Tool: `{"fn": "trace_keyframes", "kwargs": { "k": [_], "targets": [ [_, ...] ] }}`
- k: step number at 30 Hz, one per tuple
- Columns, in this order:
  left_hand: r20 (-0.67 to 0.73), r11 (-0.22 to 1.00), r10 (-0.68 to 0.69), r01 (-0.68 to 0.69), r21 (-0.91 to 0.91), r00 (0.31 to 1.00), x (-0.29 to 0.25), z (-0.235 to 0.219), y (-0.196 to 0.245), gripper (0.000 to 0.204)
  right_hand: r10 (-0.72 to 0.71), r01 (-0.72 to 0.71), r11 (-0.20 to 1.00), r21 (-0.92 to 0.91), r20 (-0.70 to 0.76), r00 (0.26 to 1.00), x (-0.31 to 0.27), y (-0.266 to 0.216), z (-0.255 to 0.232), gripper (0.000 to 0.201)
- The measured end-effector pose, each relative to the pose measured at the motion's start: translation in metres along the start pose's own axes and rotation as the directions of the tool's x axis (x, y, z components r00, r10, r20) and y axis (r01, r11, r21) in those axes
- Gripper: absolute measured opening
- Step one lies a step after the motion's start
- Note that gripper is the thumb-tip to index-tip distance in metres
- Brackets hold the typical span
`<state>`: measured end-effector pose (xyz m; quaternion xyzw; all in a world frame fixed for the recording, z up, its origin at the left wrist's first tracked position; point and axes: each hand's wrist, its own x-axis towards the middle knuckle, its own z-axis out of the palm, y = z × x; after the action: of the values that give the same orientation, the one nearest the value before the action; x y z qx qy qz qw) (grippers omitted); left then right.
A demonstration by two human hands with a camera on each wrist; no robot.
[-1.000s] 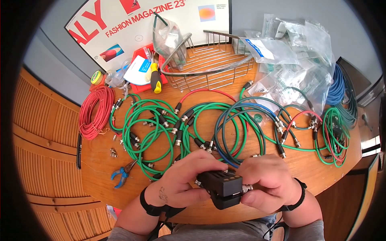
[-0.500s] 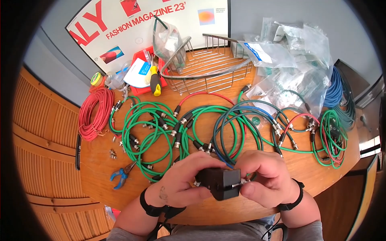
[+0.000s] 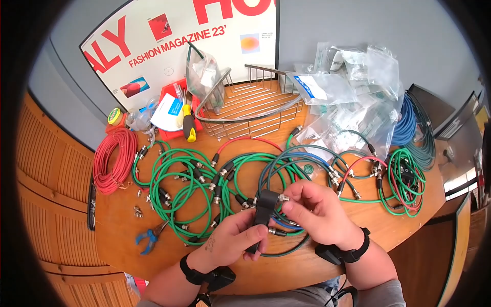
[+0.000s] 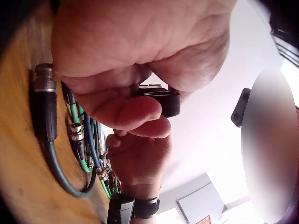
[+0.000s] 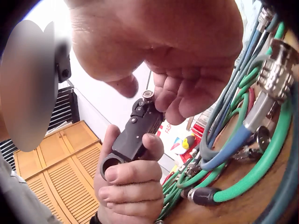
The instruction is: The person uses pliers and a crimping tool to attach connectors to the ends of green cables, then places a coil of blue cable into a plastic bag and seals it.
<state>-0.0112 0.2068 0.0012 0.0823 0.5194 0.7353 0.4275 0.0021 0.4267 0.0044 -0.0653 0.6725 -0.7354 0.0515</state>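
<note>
My left hand [image 3: 232, 238] grips a black cable stripper [image 3: 265, 204], its thumb along the near side. In the right wrist view the stripper [image 5: 135, 135] shows screws on its body and a round finger ring [image 5: 111, 164] at the lower end. A small silver BNC connector [image 5: 148, 94] is at the stripper's far end. My right hand [image 3: 319, 212] pinches that connector between thumb and index finger, beside the stripper's top in the head view. The left wrist view shows only the black end, with curled fingers hiding the rest.
Green coiled cables [image 3: 179, 179] with BNC plugs spread across the table, beside dark and blue ones [image 3: 279, 163]. Blue-handled pliers [image 3: 147, 240] and a red cable coil [image 3: 110, 166] lie left. Behind are a wire basket [image 3: 250, 115], a yellow-black screwdriver [image 3: 188, 123] and plastic bags [image 3: 353, 112].
The stripper has turned from lying end-on to standing upright in my left hand. My right hand has lifted slightly, still at the connector. The head view has shifted, showing more of the poster.
</note>
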Motion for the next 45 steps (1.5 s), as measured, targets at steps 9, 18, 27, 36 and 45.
{"fn": "trace_keyframes", "kwargs": {
  "k": [9, 18, 27, 36, 45],
  "targets": [
    [-0.007, 0.997, -0.037, 0.037, 0.063, 0.999, 0.0, 0.003, 0.007, 0.034, 0.057, -0.045, 0.94, -0.339, 0.025, 0.998, 0.001, -0.01, -0.003, 0.029],
    [0.064, 0.988, -0.151, 0.153, -0.02, 0.986, 0.002, -0.006, 0.001, 0.038, 0.293, -0.308, 0.945, 0.11, 0.135, 0.947, -0.002, -0.008, -0.004, 0.038],
    [0.094, 0.984, -0.17, 0.164, 0.068, 0.981, -0.003, -0.005, -0.003, 0.031, 0.358, -0.383, 0.907, 0.178, 0.154, 0.921, -0.001, -0.007, -0.002, 0.033],
    [0.134, 0.951, -0.31, 0.307, 0.043, 0.941, -0.002, -0.002, 0.004, 0.031, 0.333, -0.371, 0.913, 0.17, 0.215, 0.918, -0.004, -0.008, 0.002, 0.033],
    [0.037, 0.945, -0.281, 0.27, 0.186, 0.959, -0.006, 0.009, 0.007, 0.036, 0.317, -0.37, 0.9, 0.228, 0.238, 0.918, -0.006, -0.007, 0.002, 0.032]
  ]
}}
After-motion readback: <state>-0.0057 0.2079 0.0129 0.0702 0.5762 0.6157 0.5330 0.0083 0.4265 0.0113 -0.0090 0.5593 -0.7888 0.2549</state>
